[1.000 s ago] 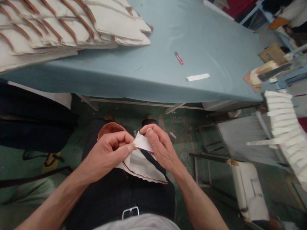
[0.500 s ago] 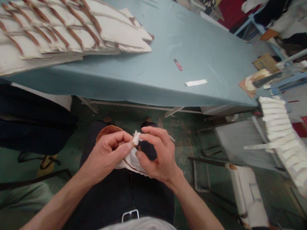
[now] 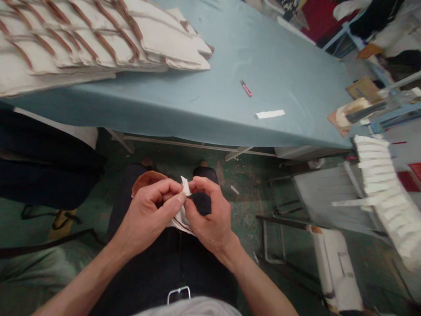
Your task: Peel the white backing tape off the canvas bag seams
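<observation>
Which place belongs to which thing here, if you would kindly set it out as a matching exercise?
Things:
1. cutter
2. strip
3. stack
4. tab

Places:
A. left end of the table
B. pinched between left hand and right hand
C. flat near the table's front edge
D. mid-table, farther back than the strip

Pairs: 1-D, 2-C, 3-A, 4-B
</observation>
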`<state>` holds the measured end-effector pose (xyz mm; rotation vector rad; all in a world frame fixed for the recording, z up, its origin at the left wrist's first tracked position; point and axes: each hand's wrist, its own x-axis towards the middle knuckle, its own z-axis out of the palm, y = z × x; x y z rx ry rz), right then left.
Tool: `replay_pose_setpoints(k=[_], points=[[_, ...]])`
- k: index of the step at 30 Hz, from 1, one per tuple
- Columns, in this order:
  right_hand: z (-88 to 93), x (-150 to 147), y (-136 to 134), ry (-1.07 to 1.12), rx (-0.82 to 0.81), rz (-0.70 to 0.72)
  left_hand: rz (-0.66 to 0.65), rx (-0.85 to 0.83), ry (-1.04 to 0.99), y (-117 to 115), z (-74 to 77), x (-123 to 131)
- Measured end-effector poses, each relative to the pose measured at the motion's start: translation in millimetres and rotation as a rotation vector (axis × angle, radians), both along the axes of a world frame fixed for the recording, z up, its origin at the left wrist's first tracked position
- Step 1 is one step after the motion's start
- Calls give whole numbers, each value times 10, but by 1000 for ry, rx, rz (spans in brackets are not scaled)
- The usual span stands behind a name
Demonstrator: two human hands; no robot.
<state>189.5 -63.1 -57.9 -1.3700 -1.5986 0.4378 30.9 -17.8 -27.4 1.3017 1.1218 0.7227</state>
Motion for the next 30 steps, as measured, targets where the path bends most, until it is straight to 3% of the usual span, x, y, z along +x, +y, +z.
replay_pose_setpoints(k=[3, 6, 10, 14, 19, 23, 26, 30], points=[[-14, -11, 28, -31, 131, 38, 6, 7, -4, -2, 1, 0], [-2, -13, 58, 12, 137, 98, 2, 27, 10, -9, 17, -9], [-21, -61, 34, 265, -81, 112, -38, 42, 10, -40, 10, -34], [-63, -157, -15, 506, -295, 39, -40, 70, -1, -90, -55, -72], [-98, -239, -5, 841, -434, -21, -82, 176, -24, -118, -151, -110], [-143, -253, 32, 1110, -508, -29, -128, 170, -9, -123, -234, -117], [-155, -204, 79, 1116, -501, -73, -28, 93, -29, -141, -314, -123], [-120, -23, 139, 858, -375, -178, 161, 57, -153, -146, -324, -112]])
